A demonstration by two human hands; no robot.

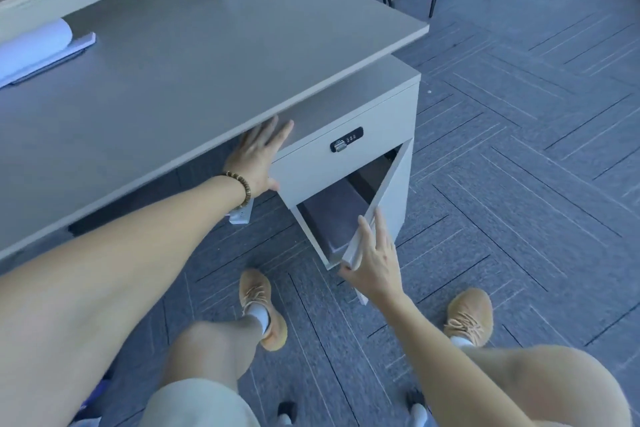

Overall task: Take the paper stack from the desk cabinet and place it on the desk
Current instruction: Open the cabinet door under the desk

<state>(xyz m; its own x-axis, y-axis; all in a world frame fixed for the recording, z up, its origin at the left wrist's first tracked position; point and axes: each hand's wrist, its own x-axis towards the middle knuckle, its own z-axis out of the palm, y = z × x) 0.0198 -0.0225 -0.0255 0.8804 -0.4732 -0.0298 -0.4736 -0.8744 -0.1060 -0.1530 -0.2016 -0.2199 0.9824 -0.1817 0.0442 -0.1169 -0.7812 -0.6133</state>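
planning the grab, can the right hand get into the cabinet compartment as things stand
Probably yes. The right hand is at the free edge of the cabinet door, which is swung open, so the compartment lies exposed right beside it. No paper stack is visible inside from here, though.

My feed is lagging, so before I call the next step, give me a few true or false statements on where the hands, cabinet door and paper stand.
1. The right hand holds the edge of the pale grey cabinet door, which stands partly open. True.
2. The left hand carries a paper stack. False: it lies flat against the grey drawer front of the cabinet, holding nothing.
3. The black combination lock sits on the drawer front. True.
4. The open lower compartment plainly shows a paper stack. False: only dark interior panels show.
5. The grey desk top is bare. False: a curled white paper lies at its left.
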